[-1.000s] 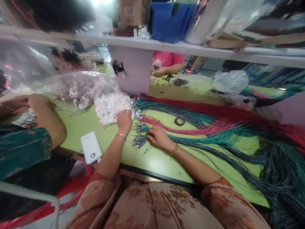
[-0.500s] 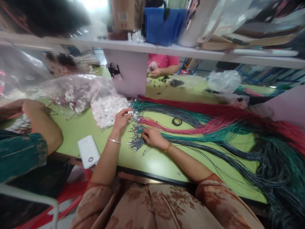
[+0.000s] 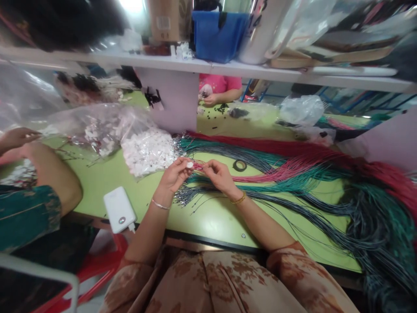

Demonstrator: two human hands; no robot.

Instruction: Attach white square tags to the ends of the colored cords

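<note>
My left hand (image 3: 176,174) is closed on a small white piece (image 3: 189,165) over the ends of the wires. My right hand (image 3: 221,176) is pinched just to its right, near the pink wires (image 3: 254,178); what its fingertips hold is too small to make out. Red wires (image 3: 260,145) run along the back of the bundles, and green and grey wires (image 3: 276,191) lie in front, their metal-tipped ends grouped near my hands. A clear bag of white pieces (image 3: 148,150) lies left of the wire ends.
A white power bank (image 3: 119,208) with a cable lies at the left front. A tape roll (image 3: 239,165) sits among the wires. At the left is another person's arm (image 3: 61,174); across the table, a person in pink (image 3: 224,84). A shelf (image 3: 156,62) spans above.
My left hand has moved slightly right and down with the white piece. My right hand has lifted from the front wires and moved up and right, beside the pink ones.
</note>
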